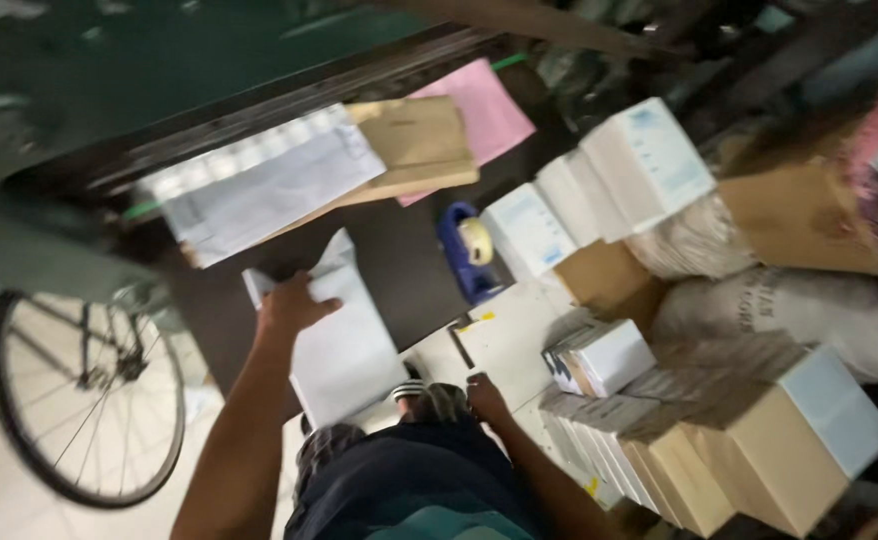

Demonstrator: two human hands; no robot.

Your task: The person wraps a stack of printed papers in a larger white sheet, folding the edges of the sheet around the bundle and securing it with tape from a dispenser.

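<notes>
Fingers (277,305) of the left hand (294,305) pinch a white mailer bag (344,345) on the dark table (399,260); right hand (486,395), grip unclear, near white boxes (599,355). Risk: bag slips off the edge, boxes get bumped.

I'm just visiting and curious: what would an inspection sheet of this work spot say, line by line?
Surface: dark table, partly covered.
Job's things: white mailing bag lying flat at the table's edge.
Clutter: printed sheets, brown envelope, pink paper, blue tape dispenser, white boxes, stacked brown-sided boxes.
Hands: left hand rests on the bag's top corner; right hand is low by the knee, grip blurred.
Cables: nothing seen.
Surroundings: bicycle wheel on pale floor at left; filled sacks at right.
</notes>
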